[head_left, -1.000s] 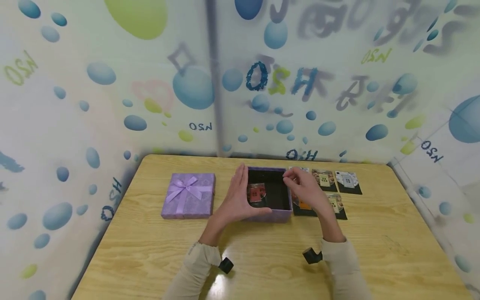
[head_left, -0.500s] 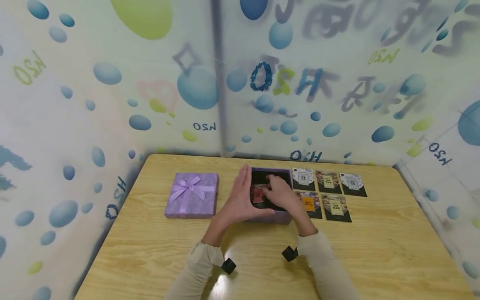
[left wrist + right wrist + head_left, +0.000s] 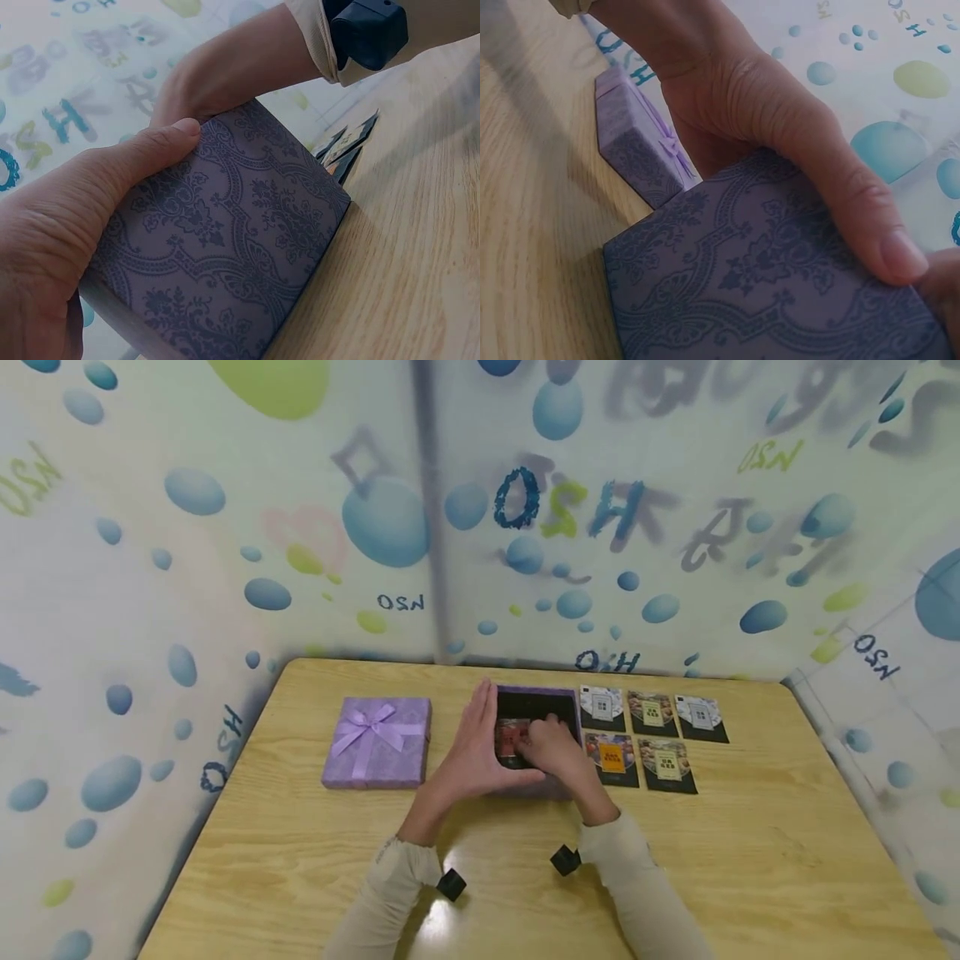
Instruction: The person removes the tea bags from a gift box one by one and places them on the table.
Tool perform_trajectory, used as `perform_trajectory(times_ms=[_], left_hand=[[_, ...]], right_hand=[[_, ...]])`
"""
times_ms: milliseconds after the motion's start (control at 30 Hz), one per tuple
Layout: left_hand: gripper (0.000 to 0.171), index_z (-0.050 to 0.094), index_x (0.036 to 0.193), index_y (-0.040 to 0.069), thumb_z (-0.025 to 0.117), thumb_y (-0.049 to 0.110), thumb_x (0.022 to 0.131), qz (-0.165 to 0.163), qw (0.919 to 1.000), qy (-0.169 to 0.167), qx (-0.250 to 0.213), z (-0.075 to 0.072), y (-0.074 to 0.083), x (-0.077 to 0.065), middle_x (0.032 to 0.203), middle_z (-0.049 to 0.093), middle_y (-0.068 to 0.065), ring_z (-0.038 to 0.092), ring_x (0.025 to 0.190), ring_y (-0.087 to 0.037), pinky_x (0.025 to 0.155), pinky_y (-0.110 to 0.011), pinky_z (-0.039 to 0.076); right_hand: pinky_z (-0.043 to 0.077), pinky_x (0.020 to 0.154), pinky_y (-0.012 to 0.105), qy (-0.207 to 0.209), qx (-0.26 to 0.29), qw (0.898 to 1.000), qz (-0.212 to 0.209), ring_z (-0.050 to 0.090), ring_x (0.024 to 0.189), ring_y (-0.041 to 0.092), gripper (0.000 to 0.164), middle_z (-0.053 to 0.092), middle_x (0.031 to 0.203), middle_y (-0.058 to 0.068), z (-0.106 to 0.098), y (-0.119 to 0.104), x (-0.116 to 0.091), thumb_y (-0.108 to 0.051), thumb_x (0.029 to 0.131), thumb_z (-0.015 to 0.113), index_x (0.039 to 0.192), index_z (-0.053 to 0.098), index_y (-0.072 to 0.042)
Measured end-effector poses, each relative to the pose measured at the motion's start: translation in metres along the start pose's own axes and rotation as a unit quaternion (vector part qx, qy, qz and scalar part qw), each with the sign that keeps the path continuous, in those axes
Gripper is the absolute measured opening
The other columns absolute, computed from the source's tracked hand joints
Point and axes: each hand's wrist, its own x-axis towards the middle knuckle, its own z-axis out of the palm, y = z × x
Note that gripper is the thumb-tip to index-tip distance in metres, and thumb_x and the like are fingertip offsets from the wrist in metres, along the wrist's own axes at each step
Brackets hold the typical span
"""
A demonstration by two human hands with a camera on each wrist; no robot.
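My left hand (image 3: 474,752) rests against a purple patterned gift box (image 3: 780,262), its fingers straight along the left side. Its thumb (image 3: 161,150) lies across the front wall's upper edge. The box's lid is off and its inside is black. A red and black packet (image 3: 510,735) lies inside at the left. Reaching into the box from the right, my right hand (image 3: 557,753) has bent fingers at the packet's right edge. Whether they pinch it is hidden. The box's front wall covers those fingertips in the left wrist view.
The purple lid (image 3: 378,743) with a ribbon bow lies left of the box. Several flat packets stand in two rows at its right, among them an orange-labelled packet (image 3: 611,760). A patterned wall rises behind the wooden table (image 3: 285,860).
My right hand has moved left from above the box's right edge, down into the box to the red packet. My left hand has stayed against the box. The head view has shifted slightly.
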Motion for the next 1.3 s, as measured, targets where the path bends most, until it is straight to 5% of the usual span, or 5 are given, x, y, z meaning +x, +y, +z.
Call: perform_trajectory(times_ms=[300,467,933,1300], left_hand=[[0.148,-0.023,0.163,0.023,0.086,0.067,0.073,-0.002,1.0,-0.004,0.008,-0.0001,0.0002,0.0016,0.172,-0.024,0.005,-0.013,0.161,-0.022,0.129,-0.05,0.003],[0.149,-0.023,0.163,0.023,0.087,0.066,0.073,-0.001,1.0,-0.004,0.009,0.0002,0.0007,0.0019,0.172,-0.024,0.004,-0.011,0.162,-0.026,0.129,-0.052,0.004],[0.149,-0.022,0.163,0.022,0.086,0.069,0.071,0.0,1.0,-0.008,0.0,-0.0007,0.0008,-0.002,0.172,-0.025,0.006,-0.015,0.16,-0.02,0.129,-0.053,0.005],[0.148,-0.024,0.162,0.025,0.084,0.073,0.072,-0.002,1.0,-0.003,-0.002,-0.0011,0.0012,-0.0006,0.17,-0.027,0.008,-0.017,0.159,-0.017,0.129,-0.052,0.005]], right_hand=[[0.047,0.063,0.036,0.002,0.033,0.999,0.026,0.055,0.071,0.026,0.022,0.058,0.079,0.011,-0.0011,-0.003,-0.0013,-0.019,0.101,0.068,0.098,0.068,0.003],[0.045,0.06,0.036,0.027,0.065,0.997,0.038,0.057,0.068,0.027,0.033,0.058,0.083,0.012,-0.0026,-0.0025,-0.0007,-0.015,0.099,0.07,0.119,0.057,0.008],[0.043,0.059,0.032,0.033,0.076,0.997,-0.007,0.055,0.064,0.021,0.01,0.059,0.078,0.007,-0.0017,-0.0006,-0.0042,-0.006,0.095,0.07,0.101,0.063,-0.002],[0.044,0.058,0.032,0.041,0.079,0.995,-0.039,0.055,0.062,0.021,0.011,0.061,0.081,0.007,-0.0038,-0.0008,-0.0023,-0.01,0.103,0.063,0.11,0.063,-0.002]])
